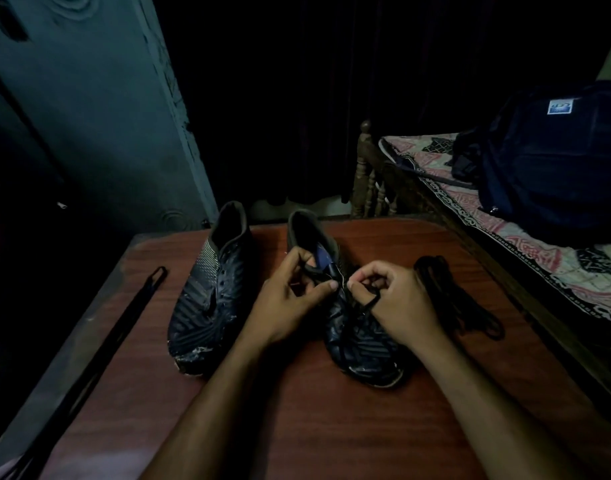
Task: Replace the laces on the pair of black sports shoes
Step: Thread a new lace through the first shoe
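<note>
The picture is dim and murky; weak light falls on the tabletop [366, 427] and the bed [525, 258], the background sinks into black, and wide-angle bending warps soft, dark edges

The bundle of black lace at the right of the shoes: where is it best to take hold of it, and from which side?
Take the lace bundle at its thick far end, where the strands lie gathered, probably from above. It lies flat on the table, and its near end spreads into loose loops that would likely slip from a pinch.
</note>
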The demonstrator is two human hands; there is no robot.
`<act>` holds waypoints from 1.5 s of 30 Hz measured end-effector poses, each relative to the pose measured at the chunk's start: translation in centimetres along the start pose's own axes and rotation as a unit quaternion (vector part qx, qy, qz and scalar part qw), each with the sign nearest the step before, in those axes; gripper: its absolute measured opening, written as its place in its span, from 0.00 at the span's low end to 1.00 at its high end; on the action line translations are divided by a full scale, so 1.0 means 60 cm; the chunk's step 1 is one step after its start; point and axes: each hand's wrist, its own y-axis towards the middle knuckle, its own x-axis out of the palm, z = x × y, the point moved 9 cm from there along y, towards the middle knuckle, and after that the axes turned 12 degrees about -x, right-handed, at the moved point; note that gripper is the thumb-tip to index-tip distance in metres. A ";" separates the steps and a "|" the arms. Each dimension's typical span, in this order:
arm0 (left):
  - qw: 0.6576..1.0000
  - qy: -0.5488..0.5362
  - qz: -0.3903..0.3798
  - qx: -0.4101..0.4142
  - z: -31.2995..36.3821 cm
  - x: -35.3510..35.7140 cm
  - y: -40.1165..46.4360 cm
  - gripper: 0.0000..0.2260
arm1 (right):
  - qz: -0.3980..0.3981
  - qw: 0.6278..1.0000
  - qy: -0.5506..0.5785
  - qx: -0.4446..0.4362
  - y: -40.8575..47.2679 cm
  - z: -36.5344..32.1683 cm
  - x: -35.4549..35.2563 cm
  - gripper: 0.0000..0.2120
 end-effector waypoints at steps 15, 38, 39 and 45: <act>0.997 -0.075 0.013 -0.014 -0.008 -0.011 0.008 0.10 | 0.011 1.000 0.012 -0.019 0.002 -0.007 -0.004 0.06; 0.993 -0.112 -0.044 -0.002 -0.004 0.008 0.006 0.09 | -0.066 0.985 -0.052 -0.150 0.002 -0.049 0.015 0.02; 0.993 -0.110 -0.045 -0.005 -0.005 0.008 0.005 0.09 | -0.068 0.987 -0.046 -0.141 0.001 -0.046 0.017 0.02; 0.995 -0.061 -0.078 0.011 0.006 0.017 -0.003 0.05 | -0.083 0.991 0.052 -0.092 0.005 -0.025 0.019 0.06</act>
